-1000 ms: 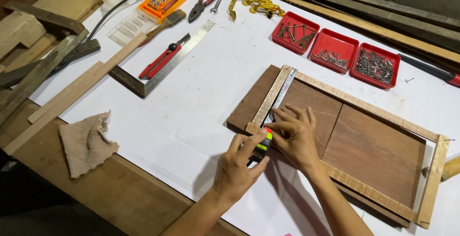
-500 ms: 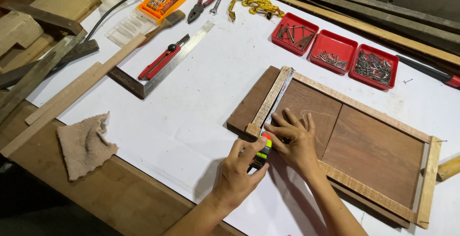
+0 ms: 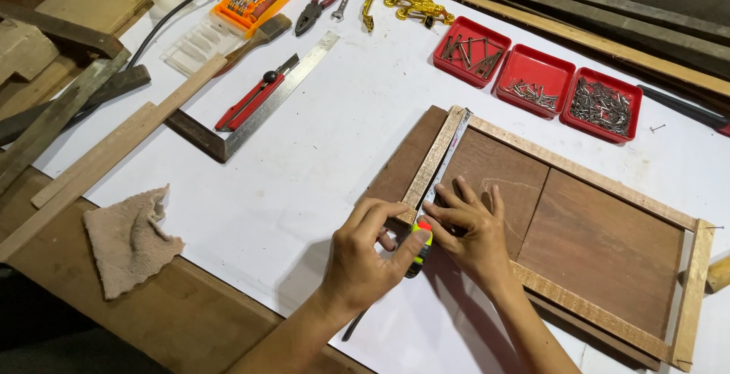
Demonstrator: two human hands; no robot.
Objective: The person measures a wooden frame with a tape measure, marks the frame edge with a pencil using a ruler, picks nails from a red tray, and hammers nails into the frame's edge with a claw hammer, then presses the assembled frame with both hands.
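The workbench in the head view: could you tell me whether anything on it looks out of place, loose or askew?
One small thing: a single nail lies loose on the white sheet, just right of the three red trays that hold the rest. Otherwise the tools lie orderly, and both hands, left hand and right hand, steady a tape measure along the wooden frame.

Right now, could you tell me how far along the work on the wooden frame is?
The pale wooden frame already lies assembled on the brown panels. In hand: the left hand holds a tape measure whose blade runs along the frame's end strip, steadied by the right hand. The nails remain in trays.
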